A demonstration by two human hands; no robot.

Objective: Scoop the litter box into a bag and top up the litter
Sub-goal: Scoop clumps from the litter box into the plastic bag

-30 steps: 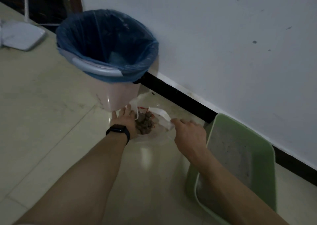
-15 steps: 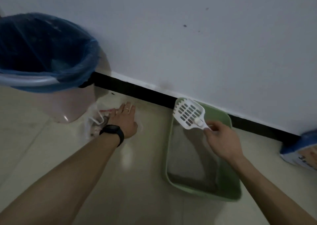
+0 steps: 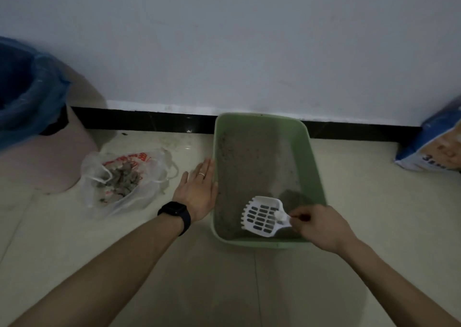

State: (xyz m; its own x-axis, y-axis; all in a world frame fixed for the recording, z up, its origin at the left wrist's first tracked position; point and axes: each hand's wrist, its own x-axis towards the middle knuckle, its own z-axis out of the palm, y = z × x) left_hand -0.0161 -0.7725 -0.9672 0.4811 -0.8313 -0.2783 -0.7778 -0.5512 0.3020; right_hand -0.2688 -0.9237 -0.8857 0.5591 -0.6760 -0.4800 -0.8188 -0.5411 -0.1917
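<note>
Pale floor tiles (image 3: 274,289) run up to a white wall (image 3: 249,52) with a black strip along the bottom. On the floor, against that wall, sits a green litter box (image 3: 259,245) with grey litter (image 3: 249,164) inside. The right hand (image 3: 321,227) has its fingers curled round the handle of a white scoop (image 3: 262,218). The scoop's head, full of little slots, sticks out to the left of the hand, low in the near right corner of the box. A dark clump (image 3: 290,198) sits just behind it. The left hand (image 3: 197,192) is flat with straight fingers and touches the outside of the box's left wall. Near that hand, on its left, a clear plastic bag (image 3: 147,189) lies open on the floor with grey clumps (image 3: 119,182) inside. A pink bin (image 3: 50,159) stands at the far left. A blue and white pack (image 3: 434,149) leans at the far right.
</note>
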